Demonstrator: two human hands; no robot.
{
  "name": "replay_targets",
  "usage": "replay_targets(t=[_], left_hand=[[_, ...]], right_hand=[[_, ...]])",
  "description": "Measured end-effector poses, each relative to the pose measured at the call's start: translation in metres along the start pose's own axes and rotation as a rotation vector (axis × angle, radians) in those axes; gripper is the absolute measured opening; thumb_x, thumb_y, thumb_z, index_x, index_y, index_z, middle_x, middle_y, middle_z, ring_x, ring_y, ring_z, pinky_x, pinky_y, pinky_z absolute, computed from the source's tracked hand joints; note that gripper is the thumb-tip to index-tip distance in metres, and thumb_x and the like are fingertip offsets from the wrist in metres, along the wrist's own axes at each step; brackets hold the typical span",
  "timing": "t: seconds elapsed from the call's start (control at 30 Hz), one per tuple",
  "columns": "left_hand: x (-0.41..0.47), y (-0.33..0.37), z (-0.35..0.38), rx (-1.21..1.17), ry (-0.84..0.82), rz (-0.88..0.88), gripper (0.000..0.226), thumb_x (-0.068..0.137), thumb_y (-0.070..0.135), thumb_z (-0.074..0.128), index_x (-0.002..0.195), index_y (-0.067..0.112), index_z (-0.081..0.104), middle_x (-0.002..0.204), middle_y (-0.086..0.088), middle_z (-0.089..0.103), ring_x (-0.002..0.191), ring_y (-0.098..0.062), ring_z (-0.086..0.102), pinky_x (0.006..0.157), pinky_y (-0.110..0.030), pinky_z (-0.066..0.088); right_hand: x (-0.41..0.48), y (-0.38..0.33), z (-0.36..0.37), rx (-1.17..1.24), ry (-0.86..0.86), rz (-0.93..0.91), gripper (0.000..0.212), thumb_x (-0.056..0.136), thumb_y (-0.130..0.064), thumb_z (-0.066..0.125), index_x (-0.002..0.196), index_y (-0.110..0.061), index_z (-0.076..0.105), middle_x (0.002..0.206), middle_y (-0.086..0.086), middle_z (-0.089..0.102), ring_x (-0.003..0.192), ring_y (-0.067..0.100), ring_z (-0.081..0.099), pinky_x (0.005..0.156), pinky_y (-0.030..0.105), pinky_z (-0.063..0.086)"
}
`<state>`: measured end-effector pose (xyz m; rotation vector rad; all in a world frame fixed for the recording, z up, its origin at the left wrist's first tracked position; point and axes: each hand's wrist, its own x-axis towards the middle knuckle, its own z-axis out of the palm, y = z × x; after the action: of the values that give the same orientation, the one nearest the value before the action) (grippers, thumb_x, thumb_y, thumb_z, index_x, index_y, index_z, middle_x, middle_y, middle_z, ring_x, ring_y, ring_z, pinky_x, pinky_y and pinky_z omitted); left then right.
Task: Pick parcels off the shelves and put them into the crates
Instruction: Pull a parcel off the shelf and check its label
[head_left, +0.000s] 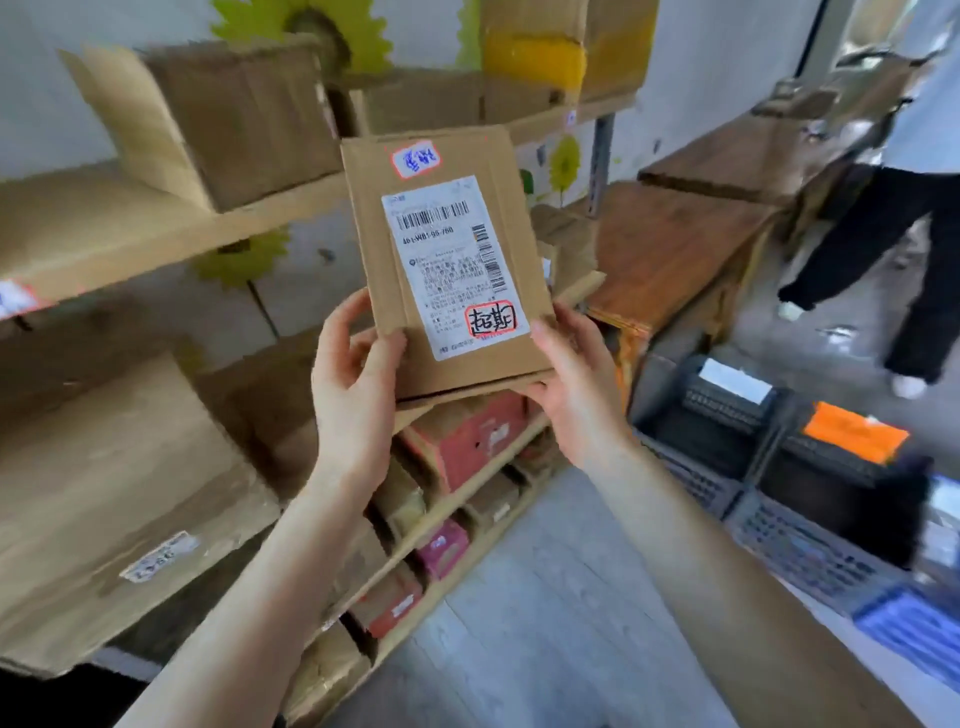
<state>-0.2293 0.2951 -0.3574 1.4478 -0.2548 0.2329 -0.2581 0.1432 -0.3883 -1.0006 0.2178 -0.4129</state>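
Note:
I hold a flat brown cardboard parcel (374, 218) upright in front of me, its white shipping label with barcodes and a red-framed sticker facing me. My left hand (350, 384) grips its lower left corner. My right hand (574, 384) grips its lower right corner. Both hands are closed on the parcel. Dark plastic crates (691, 483) stand on the floor to the right, one holding an orange packet (852, 431) and one a white-labelled item (735, 382).
Wooden shelves (130, 249) on the left carry several cardboard boxes, with red and pink boxes (467, 441) on lower levels. A blue crate (914, 629) sits at the far right. A wooden counter (675, 249) stands behind the crates. A person in black trousers (883, 244) walks at the right.

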Motion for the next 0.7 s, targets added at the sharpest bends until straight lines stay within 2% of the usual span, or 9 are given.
replay_targets(t=[0.13,0.2,0.27,0.37,0.4,0.47,0.53,0.63,0.7], left_hand=[[-0.021,-0.045,0.091,-0.053,-0.22,-0.182,0.029,0.091,0.003,0.051,0.11,0.025,0.054,0.087,0.0,0.062,0.071,0.002,0.062,0.06,-0.011,0.049],[-0.03,-0.072,0.143,-0.036,-0.339,-0.263,0.029,0.09,0.006,0.053,0.106,0.03,0.056,0.094,0.002,0.066,0.086,-0.01,0.062,0.074,-0.023,0.054],[-0.039,-0.099,0.199,-0.029,-0.426,-0.347,0.028,0.09,0.007,0.055,0.111,0.026,0.057,0.092,0.005,0.066,0.084,-0.011,0.065,0.078,-0.034,0.055],[-0.055,-0.138,0.288,0.04,-0.508,-0.421,0.025,0.091,0.007,0.054,0.116,0.008,0.054,0.096,-0.001,0.065,0.065,0.002,0.063,0.053,-0.01,0.049],[-0.061,-0.149,0.318,0.073,-0.536,-0.449,0.027,0.091,0.007,0.054,0.118,0.002,0.054,0.103,-0.007,0.066,0.069,0.0,0.062,0.054,-0.008,0.048],[-0.073,-0.169,0.373,0.111,-0.588,-0.541,0.031,0.091,0.007,0.055,0.12,-0.002,0.053,0.112,-0.014,0.064,0.08,-0.01,0.059,0.072,-0.016,0.051],[-0.084,-0.186,0.424,0.136,-0.657,-0.64,0.034,0.091,0.009,0.055,0.123,0.003,0.05,0.11,-0.007,0.062,0.086,-0.013,0.058,0.08,-0.028,0.049],[-0.095,-0.208,0.489,0.175,-0.839,-0.811,0.043,0.092,0.016,0.056,0.132,0.018,0.042,0.106,0.0,0.057,0.096,-0.019,0.058,0.075,-0.033,0.05],[-0.097,-0.226,0.525,0.226,-0.956,-0.906,0.051,0.091,0.021,0.058,0.137,0.027,0.036,0.117,-0.005,0.056,0.102,-0.024,0.058,0.072,-0.034,0.051]], right_hand=[[0.0,-0.009,-0.105,-0.016,0.257,-0.014,0.023,0.088,-0.02,0.061,0.111,-0.018,0.055,0.112,0.007,0.065,0.102,0.023,0.062,0.087,0.049,0.052],[0.003,-0.018,-0.161,-0.062,0.361,-0.028,0.029,0.091,-0.019,0.056,0.119,-0.013,0.052,0.107,0.006,0.068,0.088,0.019,0.064,0.084,0.056,0.05],[0.009,-0.029,-0.217,-0.083,0.441,-0.046,0.028,0.091,-0.017,0.055,0.119,-0.013,0.052,0.089,-0.003,0.072,0.07,0.011,0.065,0.079,0.057,0.05],[0.025,-0.047,-0.305,-0.076,0.568,-0.02,0.024,0.091,-0.017,0.056,0.115,-0.015,0.054,0.093,-0.002,0.07,0.081,0.011,0.067,0.074,0.041,0.056],[0.031,-0.054,-0.333,-0.073,0.61,0.0,0.025,0.091,-0.017,0.057,0.116,-0.015,0.054,0.097,0.0,0.068,0.085,0.014,0.066,0.074,0.039,0.056],[0.04,-0.066,-0.386,-0.072,0.697,0.043,0.033,0.091,-0.019,0.057,0.123,-0.013,0.052,0.102,0.003,0.066,0.089,0.016,0.064,0.077,0.039,0.055],[0.048,-0.079,-0.434,-0.072,0.754,0.087,0.037,0.091,-0.02,0.057,0.126,-0.011,0.05,0.108,0.004,0.065,0.095,0.018,0.063,0.082,0.042,0.054],[0.062,-0.094,-0.501,-0.034,0.823,0.154,0.038,0.091,-0.022,0.057,0.127,-0.012,0.049,0.12,0.007,0.061,0.109,0.023,0.058,0.087,0.041,0.054],[0.072,-0.099,-0.54,-0.032,0.851,0.195,0.04,0.092,-0.024,0.056,0.129,-0.013,0.048,0.125,0.007,0.059,0.111,0.022,0.057,0.076,0.034,0.057]])
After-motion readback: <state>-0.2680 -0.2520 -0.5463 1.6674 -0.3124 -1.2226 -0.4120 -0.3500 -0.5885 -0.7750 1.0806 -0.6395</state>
